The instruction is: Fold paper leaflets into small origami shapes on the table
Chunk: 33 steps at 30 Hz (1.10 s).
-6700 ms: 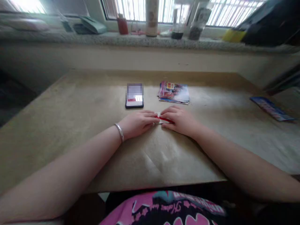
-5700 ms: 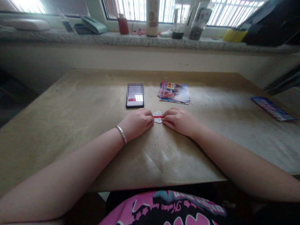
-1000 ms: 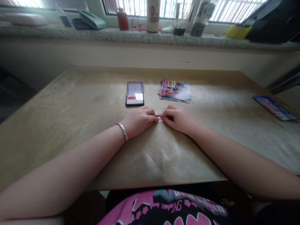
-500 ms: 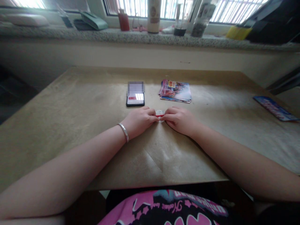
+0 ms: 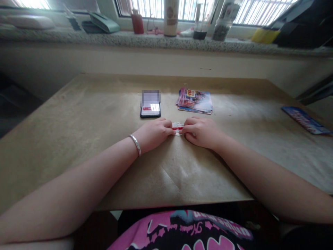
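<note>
Right hand [image 5: 204, 131] sits slightly further out than in the frame just before, with a gap now showing behind its index finger; the left wrist, with its silver bracelet [image 5: 135, 145], is a little further from the body; folded paper [image 5: 178, 125] lies between the two hands on the worktop [image 5: 104, 104], nearer the wearer than the phone [image 5: 151, 110] and the stack of printed sheets [image 5: 195, 101]. Left hand [image 5: 156, 133] is closed on the paper's left end, fingers bunched together; the right hand's fingertips touch the right end, though whether its thumb grips cannot be told. Risk, in my judgement: uneven pressure from the two sides could skew the crease; a sharp outward pull could tear so small a piece; a lifted fingertip could let the fold spring open. Against the oldest frame, the fingertips stand further apart and more of the paper is exposed; its red band runs nearly level, where it then slanted; phone and stack hold their places on the worktop.
</note>
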Available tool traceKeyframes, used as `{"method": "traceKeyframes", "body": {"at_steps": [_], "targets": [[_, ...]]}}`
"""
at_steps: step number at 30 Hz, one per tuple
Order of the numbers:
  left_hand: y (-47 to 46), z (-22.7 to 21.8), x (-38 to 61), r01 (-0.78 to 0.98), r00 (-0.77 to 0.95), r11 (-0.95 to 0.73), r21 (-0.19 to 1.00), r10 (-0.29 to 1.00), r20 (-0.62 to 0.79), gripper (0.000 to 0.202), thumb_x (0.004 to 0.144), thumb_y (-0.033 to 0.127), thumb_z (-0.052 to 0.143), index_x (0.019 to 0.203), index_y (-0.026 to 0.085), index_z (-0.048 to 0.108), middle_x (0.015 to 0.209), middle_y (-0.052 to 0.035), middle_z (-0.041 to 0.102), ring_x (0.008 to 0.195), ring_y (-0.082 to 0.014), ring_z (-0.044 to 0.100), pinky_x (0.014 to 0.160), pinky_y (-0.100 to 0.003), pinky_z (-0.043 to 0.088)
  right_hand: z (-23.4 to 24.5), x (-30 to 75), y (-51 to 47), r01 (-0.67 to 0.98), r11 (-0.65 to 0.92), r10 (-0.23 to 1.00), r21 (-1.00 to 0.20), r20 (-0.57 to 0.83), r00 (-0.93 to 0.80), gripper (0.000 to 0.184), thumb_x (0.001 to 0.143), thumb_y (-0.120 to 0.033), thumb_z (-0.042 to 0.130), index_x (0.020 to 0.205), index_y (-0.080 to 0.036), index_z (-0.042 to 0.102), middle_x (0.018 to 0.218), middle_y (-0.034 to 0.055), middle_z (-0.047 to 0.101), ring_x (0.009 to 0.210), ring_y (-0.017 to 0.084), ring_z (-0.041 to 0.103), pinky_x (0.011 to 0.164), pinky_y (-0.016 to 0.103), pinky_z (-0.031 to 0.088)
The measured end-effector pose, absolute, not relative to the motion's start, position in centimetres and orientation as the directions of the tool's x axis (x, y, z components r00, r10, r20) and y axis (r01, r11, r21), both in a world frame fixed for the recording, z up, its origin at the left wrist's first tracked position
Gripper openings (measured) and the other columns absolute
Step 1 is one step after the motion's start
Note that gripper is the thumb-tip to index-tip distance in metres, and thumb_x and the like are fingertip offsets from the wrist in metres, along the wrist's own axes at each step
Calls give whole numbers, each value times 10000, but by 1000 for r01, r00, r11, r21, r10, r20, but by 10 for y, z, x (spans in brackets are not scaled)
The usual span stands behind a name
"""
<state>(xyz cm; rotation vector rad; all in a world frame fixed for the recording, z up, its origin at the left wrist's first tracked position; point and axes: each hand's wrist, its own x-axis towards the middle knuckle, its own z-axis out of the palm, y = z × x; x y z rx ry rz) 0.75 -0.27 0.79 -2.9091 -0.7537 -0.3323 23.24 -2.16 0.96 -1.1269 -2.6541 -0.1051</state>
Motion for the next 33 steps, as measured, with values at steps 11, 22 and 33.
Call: {"method": "traceKeyframes", "body": {"at_steps": [11,22,33], "targets": [[-3,12,5,496,857,-864,-82,473,207,272,876,104,471,894,181,731,860,-60,645,780,-144,555,732,-263,461,8,237,-22,720,691,707,-66,264,-655,219,808,-222,522,862,-241,733,901,36,670,781,170,581,644,281,367],[-9,17,1,529,847,-840,-125,514,133,214,883,127,516,875,154,728,855,-68,646,779,-170,580,717,-280,478,9,250,-19,710,697,708,-102,252,-659,209,779,-198,542,836,-229,741,896,39,687,813,187,600,688,289,407],[-11,16,-2,518,852,-842,-152,492,178,202,863,112,490,859,139,690,889,-79,651,802,-169,584,751,-289,505,3,254,-16,660,716,695,-225,307,-650,202,778,-151,526,810,-197,720,859,63,667,824,186,596,754,296,453]]}}
